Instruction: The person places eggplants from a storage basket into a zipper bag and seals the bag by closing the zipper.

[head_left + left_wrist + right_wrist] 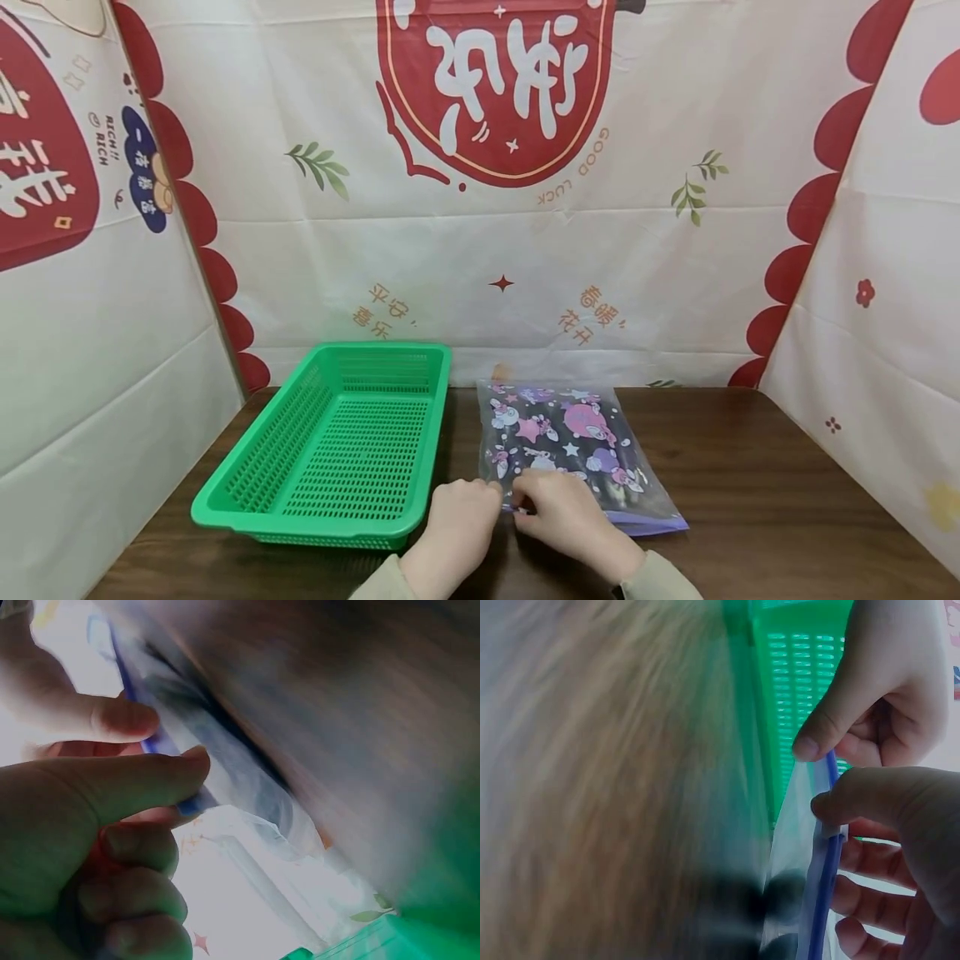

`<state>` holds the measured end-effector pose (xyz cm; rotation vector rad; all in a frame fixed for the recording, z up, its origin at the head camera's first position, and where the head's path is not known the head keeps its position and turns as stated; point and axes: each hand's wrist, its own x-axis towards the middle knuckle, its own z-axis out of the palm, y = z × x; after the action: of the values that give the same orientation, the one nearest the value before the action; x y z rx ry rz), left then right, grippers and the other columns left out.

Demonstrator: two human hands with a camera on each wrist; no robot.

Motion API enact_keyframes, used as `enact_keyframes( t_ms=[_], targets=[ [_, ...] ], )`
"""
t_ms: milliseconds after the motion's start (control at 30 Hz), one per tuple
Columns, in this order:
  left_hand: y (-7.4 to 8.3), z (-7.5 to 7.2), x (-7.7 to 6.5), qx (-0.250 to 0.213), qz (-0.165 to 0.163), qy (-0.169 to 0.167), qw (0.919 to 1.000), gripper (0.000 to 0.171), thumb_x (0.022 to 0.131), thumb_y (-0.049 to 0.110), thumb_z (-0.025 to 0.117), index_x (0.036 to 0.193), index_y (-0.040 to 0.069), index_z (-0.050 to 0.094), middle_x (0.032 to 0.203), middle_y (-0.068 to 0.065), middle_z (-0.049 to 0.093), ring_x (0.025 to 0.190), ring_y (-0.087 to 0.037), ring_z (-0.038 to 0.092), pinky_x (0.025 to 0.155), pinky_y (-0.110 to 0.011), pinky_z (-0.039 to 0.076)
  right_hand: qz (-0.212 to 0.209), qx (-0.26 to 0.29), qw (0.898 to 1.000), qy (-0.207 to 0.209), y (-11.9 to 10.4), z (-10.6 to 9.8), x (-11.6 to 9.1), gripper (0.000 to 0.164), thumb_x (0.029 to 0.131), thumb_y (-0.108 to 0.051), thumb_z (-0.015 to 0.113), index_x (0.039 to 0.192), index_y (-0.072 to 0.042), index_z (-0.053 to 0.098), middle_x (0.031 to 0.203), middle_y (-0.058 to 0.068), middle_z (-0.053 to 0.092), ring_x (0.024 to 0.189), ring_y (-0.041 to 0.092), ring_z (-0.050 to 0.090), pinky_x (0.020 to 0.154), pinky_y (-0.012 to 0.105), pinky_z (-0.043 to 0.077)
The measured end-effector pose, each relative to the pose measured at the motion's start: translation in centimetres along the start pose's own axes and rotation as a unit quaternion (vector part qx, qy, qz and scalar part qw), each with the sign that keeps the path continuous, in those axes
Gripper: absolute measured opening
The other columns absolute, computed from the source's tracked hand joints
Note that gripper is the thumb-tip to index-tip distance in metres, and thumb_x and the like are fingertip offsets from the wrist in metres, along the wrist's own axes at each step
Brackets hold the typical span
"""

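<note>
A clear zipper bag (551,425) printed with pink, purple and white sea creatures and stars lies on the table, its purple zip edge toward me. My left hand (461,517) pinches the left end of that edge between thumb and index finger. Right beside it, my right hand (558,512) pinches the zip strip, thumb on one face and fingers behind. In the right wrist view a small pale slider (838,831) sits on the purple zip strip (823,892) at the right thumb tip. Dark shapes show through the bag's side there.
A green plastic basket (442,417) with slotted walls stands left of the bag, close to my left hand. The dark wood table (765,492) extends to the right. White printed cloth (480,250) encloses the back and both sides.
</note>
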<state>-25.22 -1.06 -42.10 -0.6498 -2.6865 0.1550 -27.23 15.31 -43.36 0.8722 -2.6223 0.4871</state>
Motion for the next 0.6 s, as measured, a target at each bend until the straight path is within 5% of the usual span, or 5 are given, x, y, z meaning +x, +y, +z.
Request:
enact_keyframes(
  t_ms=[167, 367, 600],
  targets=[
    [0.0, 0.2, -0.4, 0.045, 0.02, 0.028, 0.9984, 0.027, 0.08, 0.019, 0.075, 0.064, 0.017, 0.054, 0.054, 0.002, 0.049, 0.048, -0.014, 0.049, 0.04, -0.031, 0.038, -0.028, -0.018, 0.999, -0.008, 0.0, -0.3, 0.1, 0.021, 0.071, -0.016, 0.078, 0.067, -0.024, 0.059, 0.068, -0.017, 0.049, 0.056, -0.002, 0.044, 0.048, 0.022, 0.038],
    [-0.1, 0.2, -0.4, 0.059, 0.048, 0.026, 0.9968, 0.023, 0.079, 0.02, 0.076, 0.065, 0.018, 0.057, 0.053, 0.003, 0.048, 0.045, -0.013, 0.047, 0.038, -0.031, 0.036, -0.046, -0.022, 0.998, -0.036, 0.0, -0.8, 0.4, 0.022, 0.071, -0.015, 0.077, 0.066, -0.024, 0.058, 0.067, -0.017, 0.048, 0.056, -0.003, 0.039, 0.064, 0.033, 0.041],
    [-0.1, 0.2, -0.5, 0.068, 0.069, 0.043, 0.9944, 0.024, 0.08, 0.021, 0.075, 0.065, 0.019, 0.057, 0.054, 0.004, 0.048, 0.045, -0.014, 0.046, 0.04, -0.031, 0.035, -0.06, -0.034, 0.997, -0.041, 0.2, -1.1, 0.4, 0.022, 0.07, -0.017, 0.076, 0.065, -0.027, 0.057, 0.072, -0.018, 0.044, 0.06, -0.001, 0.039, 0.06, 0.025, 0.033]
  ],
)
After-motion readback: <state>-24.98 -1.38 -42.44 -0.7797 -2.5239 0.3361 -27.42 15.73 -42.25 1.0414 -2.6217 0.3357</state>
